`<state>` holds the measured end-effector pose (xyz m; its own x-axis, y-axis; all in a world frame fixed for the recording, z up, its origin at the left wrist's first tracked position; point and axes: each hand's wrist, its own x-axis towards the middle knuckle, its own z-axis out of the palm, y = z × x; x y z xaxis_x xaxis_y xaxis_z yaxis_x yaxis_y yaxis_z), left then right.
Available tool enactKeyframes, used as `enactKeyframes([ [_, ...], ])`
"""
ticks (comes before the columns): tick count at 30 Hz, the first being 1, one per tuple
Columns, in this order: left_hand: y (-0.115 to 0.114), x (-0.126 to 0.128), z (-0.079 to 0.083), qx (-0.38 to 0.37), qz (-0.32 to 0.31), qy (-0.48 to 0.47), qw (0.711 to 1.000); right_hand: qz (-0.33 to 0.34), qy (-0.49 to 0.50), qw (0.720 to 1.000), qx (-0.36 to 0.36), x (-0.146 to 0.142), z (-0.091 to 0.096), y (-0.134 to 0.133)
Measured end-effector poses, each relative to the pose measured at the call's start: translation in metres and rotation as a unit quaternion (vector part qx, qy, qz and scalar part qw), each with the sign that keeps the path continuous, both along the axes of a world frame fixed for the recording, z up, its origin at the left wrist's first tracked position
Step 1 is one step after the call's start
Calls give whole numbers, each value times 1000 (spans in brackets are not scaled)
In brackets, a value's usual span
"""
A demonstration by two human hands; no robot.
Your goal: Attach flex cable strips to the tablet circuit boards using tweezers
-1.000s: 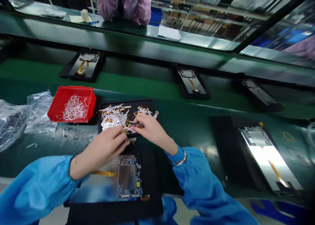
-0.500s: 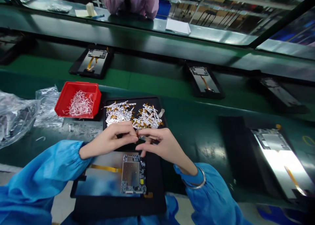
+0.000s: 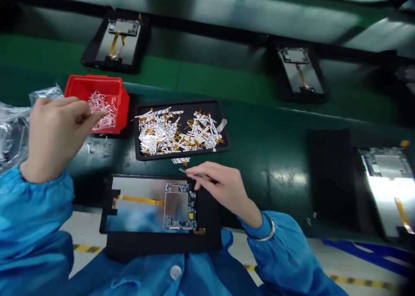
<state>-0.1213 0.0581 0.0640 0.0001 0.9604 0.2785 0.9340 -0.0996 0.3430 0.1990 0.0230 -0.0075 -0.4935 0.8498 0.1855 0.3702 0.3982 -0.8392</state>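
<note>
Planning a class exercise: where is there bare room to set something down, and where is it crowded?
Bare: bench between black tray and black panel; green belt between two far tablets. Crowded: red bin, plastic bag and left hand at left; between tray and near tablet, white strips and right hand.

At mid-left the left hand (image 3: 55,134) hides part of the red bin (image 3: 123,108); I can't tell if its fingers (image 3: 92,121) pinch anything. Clear plastic (image 3: 13,134) is cut off far left, a device (image 3: 384,194) lower right.
</note>
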Motion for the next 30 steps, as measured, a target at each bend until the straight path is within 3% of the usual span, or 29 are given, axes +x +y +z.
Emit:
enactKeyframes([
  [2,-5,4,-6,5,-38,39,999,37,-90,986,132,-1,-5,-5],
  [4,-14,18,-16,15,-125,56,990,58,-157,959,228,-2,-8,-8],
  [8,-32,50,-37,6,-277,11,961,84,-211,925,304,-3,-7,-8],
  [10,-37,58,-47,-12,-309,-21,951,90,-227,919,309,-3,-5,-7],
  [14,-42,65,-58,-45,-313,-75,946,103,-246,911,315,-4,-1,-6],
  [24,-45,71,-62,-96,-318,-161,929,118,-249,908,316,-9,0,-4],
  [27,-49,69,-66,-112,-369,-152,910,109,-260,928,245,-7,4,-5],
  [30,-52,68,-69,-63,-418,-78,903,96,-297,942,125,-5,12,-6],
])
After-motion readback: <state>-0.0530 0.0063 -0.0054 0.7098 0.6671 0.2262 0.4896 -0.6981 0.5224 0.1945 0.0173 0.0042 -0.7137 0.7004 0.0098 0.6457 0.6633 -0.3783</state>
